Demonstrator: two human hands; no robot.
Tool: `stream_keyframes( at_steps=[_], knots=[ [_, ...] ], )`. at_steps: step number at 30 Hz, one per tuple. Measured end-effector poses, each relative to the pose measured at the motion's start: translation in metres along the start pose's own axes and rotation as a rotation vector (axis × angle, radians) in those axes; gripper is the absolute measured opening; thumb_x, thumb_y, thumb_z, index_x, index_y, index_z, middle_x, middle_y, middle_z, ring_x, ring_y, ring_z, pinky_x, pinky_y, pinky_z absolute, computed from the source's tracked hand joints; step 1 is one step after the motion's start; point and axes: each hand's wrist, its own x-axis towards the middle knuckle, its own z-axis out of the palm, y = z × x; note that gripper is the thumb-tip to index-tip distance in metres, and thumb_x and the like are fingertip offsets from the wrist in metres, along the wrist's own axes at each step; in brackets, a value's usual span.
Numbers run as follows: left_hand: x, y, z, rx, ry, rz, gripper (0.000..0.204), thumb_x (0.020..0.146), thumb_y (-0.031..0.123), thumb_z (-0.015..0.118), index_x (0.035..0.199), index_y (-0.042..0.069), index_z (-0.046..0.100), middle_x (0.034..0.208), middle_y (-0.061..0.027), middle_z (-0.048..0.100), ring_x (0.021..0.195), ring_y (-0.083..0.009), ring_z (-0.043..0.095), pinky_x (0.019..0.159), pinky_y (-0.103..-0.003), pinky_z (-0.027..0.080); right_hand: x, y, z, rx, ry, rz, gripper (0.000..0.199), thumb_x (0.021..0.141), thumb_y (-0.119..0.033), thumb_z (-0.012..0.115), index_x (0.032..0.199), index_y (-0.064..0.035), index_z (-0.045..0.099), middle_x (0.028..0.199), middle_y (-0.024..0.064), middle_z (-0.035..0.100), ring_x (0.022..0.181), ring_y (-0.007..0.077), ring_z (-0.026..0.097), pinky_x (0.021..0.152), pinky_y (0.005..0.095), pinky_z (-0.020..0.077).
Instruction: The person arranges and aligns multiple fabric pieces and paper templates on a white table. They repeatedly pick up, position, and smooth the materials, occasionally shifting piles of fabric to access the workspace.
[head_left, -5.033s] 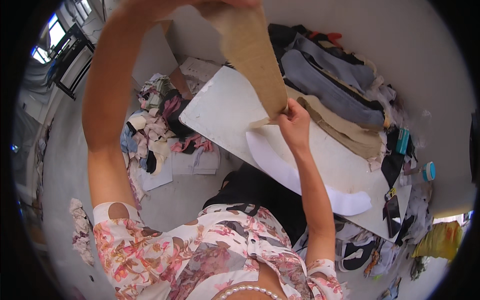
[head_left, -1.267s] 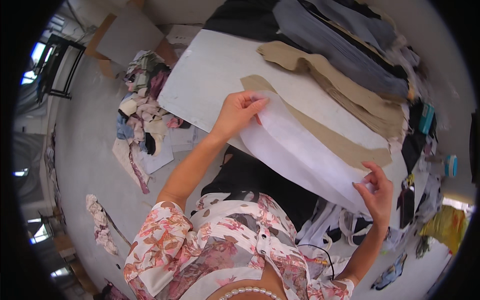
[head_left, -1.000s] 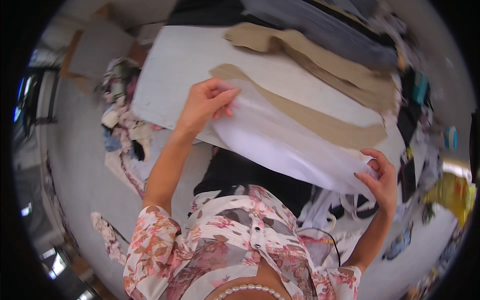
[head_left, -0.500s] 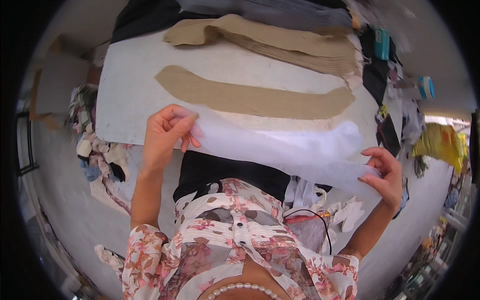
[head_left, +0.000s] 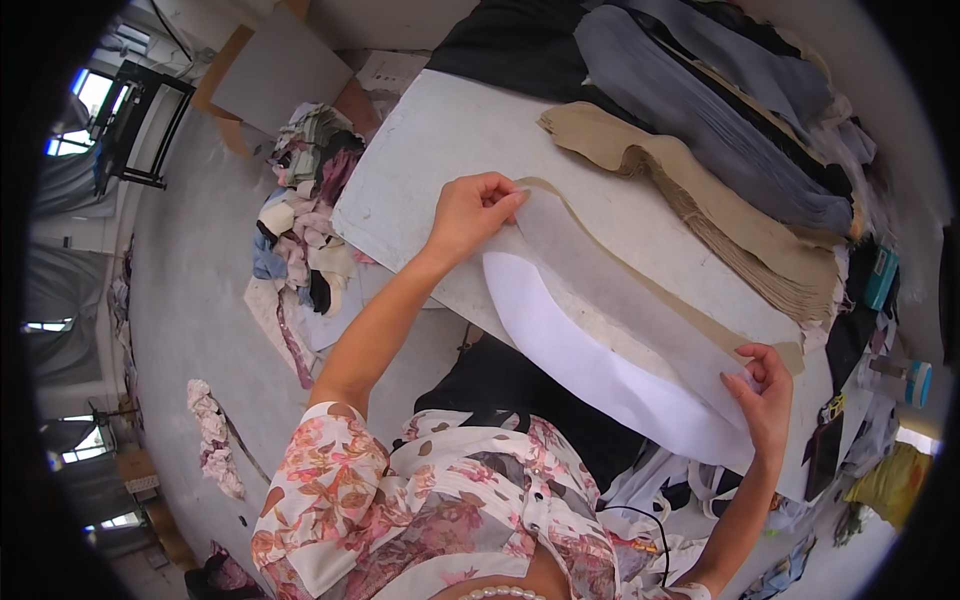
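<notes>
My left hand [head_left: 472,212] pinches one end of a sheer white interfacing strip [head_left: 600,275] between thumb and fingers. At its other end, my right hand [head_left: 765,395] holds the same strip with bent fingers. Stretched between both hands, the strip lies over a curved khaki fabric strip [head_left: 789,357], whose far edge and right end still show. The rest of the khaki strip is covered. Nearer to me, a denser white strip [head_left: 590,365] curves along the table's front edge, apart from the sheer one in the middle.
Beyond the work lies a stack of khaki strips [head_left: 700,205], with grey strips [head_left: 690,115] and black cloth [head_left: 505,45] behind it. A teal box [head_left: 881,278] and a tape roll [head_left: 917,384] sit at the right. Fabric scraps [head_left: 305,225] heap beside the white table [head_left: 400,180].
The sheer strip has moved away from me and now lies over the khaki strip, apart from the other white strip. My view has turned, showing more of the room at left.
</notes>
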Motion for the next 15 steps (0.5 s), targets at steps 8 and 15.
stream_keyframes(
  at_steps=[8, 15],
  knots=[
    [0.013, -0.013, 0.008, 0.324, 0.204, 0.120, 0.015, 0.081, 0.024, 0.072, 0.082, 0.009, 0.071, 0.065, -0.0023, 0.067, 0.057, -0.0147, 0.062, 0.055, -0.029, 0.047, 0.015, 0.002, 0.005, -0.046, 0.026, -0.046, 0.034, 0.071, 0.000, 0.073, 0.101, -0.0036, 0.059, 0.064, -0.0058, 0.045, 0.059, 0.0041, 0.040, 0.055, 0.0200, 0.0305],
    [0.011, -0.006, 0.009, 0.409, 0.228, 0.132, 0.015, 0.081, 0.020, 0.074, 0.083, 0.006, 0.070, 0.062, 0.0005, 0.062, 0.055, -0.0071, 0.054, 0.054, -0.024, 0.044, 0.025, 0.001, 0.006, -0.047, 0.002, -0.037, 0.034, 0.071, -0.001, 0.072, 0.102, -0.0029, 0.059, 0.063, -0.0048, 0.047, 0.060, 0.0043, 0.042, 0.056, 0.0204, 0.0327]
  ],
)
